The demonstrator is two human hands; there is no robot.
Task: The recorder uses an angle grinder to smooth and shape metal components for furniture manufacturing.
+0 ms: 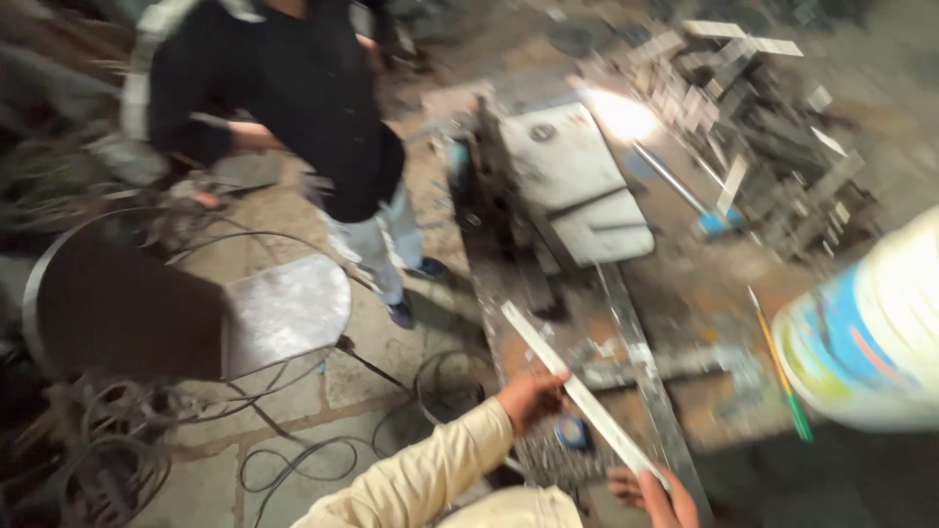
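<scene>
A long flat pale metal strip (577, 389) lies slanted over the near end of a rusty workbench (704, 293). My left hand (533, 396), in a cream sleeve, grips the strip near its middle. My right hand (653, 494) holds its near end at the bottom edge of the view. Just under the strip, between my hands, sits a small blue object (570, 432). The picture is blurred by motion.
Another person in a black top (293, 98) stands at the left beside a metal chair (284, 308). Cables (323, 450) trail over the tiled floor. A grey machine (577, 181), piled metal offcuts (763, 117), a pencil (780, 372) and a large white-and-blue bucket (871, 332) crowd the bench.
</scene>
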